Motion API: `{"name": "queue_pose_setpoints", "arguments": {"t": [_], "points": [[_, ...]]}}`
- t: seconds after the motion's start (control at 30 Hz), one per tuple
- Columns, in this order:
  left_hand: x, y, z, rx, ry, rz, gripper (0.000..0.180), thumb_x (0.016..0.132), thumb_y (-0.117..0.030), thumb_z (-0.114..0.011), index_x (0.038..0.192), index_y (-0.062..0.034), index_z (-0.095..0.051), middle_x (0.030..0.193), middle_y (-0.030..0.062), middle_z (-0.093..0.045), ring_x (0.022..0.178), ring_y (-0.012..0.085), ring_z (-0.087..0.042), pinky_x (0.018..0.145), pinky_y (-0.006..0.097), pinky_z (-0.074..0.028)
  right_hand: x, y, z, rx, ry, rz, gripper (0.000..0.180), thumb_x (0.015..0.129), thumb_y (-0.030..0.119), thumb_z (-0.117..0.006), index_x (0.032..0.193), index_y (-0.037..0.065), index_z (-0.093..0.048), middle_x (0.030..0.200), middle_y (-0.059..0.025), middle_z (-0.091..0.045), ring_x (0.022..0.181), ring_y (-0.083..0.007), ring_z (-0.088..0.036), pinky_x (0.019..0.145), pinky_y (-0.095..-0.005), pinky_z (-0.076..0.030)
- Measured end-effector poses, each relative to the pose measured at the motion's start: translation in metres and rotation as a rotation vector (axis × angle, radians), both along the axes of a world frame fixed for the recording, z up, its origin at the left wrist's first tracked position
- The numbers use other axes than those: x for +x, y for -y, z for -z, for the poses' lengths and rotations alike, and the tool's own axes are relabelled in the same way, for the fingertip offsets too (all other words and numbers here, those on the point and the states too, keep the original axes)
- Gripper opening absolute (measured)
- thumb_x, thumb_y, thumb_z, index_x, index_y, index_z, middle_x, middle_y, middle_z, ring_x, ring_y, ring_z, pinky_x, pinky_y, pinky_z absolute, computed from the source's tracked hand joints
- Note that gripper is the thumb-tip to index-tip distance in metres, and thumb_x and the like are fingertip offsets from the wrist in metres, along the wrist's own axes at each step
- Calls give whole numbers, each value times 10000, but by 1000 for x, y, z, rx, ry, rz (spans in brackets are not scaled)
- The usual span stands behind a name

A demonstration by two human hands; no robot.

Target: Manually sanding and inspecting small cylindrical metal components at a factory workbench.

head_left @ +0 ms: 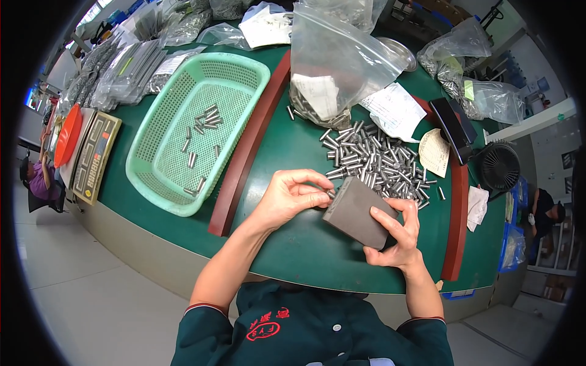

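Observation:
A dark grey rectangular block [359,212] sits tilted in my right hand [401,236], whose fingers and thumb grip its right side. My left hand [292,196] is closed in a pinch at the block's left edge. Between its fingertips shows the end of a small metal pin [331,194], close against or touching the block; I cannot tell which. Just beyond the block lies a heap of shiny metal pins [381,160], with a loose pin [441,193] at its right.
Left of a red wooden bar [253,149] stands a green plastic basket [146,131] holding several pins. A second red bar [456,226] bounds the right. Behind the heap are a clear bag [342,52] and papers [397,110]. A phone [448,125], a fan [499,166] and a scale [97,155] stand around.

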State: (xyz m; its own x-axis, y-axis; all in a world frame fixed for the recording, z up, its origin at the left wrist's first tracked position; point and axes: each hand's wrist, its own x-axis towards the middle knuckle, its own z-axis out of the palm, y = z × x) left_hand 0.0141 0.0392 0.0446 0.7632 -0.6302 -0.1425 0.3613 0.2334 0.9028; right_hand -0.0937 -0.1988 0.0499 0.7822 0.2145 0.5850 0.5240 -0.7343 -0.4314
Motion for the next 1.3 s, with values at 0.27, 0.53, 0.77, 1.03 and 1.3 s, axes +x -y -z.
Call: {"name": "queue_pose_setpoints", "arguments": {"t": [0.27,0.53,0.77,1.03,1.3], "points": [[-1,1,-1,-19,11,-8,223,842,32,-654,1059,83,-639,968,145,-674,845,200,-684,785,294,-568,1,1,2,5,-5,6,684,472,329,-762,1116,114,-678,1008,-157,-569,833,-284,-547,733,-389,-390],[-5,3,0,39,52,-58,176,858,15,-648,1023,78,-653,925,122,-686,812,154,-675,767,265,-559,1,-3,-2,12,5,10,651,480,321,-755,1087,97,-682,959,-146,-575,796,-274,-544,707,-381,-387],[-9,2,2,18,62,-66,157,862,20,-639,1008,74,-656,910,102,-683,787,130,-662,740,248,-548,1,-5,-2,-22,54,62,646,485,311,-755,1090,96,-681,965,-158,-573,772,-282,-538,686,-384,-393],[-9,4,2,13,76,-88,174,877,-9,-644,1034,65,-649,910,84,-683,800,120,-653,749,248,-544,-1,-7,-6,-45,51,20,623,496,319,-753,1078,105,-688,972,-158,-572,782,-278,-526,689,-383,-400],[-10,5,7,5,73,-95,168,877,-4,-639,1031,63,-650,904,88,-681,799,114,-647,740,241,-540,-5,-15,-5,-53,50,-71,637,503,343,-766,1090,107,-692,952,-131,-577,770,-259,-523,694,-380,-390]]}}
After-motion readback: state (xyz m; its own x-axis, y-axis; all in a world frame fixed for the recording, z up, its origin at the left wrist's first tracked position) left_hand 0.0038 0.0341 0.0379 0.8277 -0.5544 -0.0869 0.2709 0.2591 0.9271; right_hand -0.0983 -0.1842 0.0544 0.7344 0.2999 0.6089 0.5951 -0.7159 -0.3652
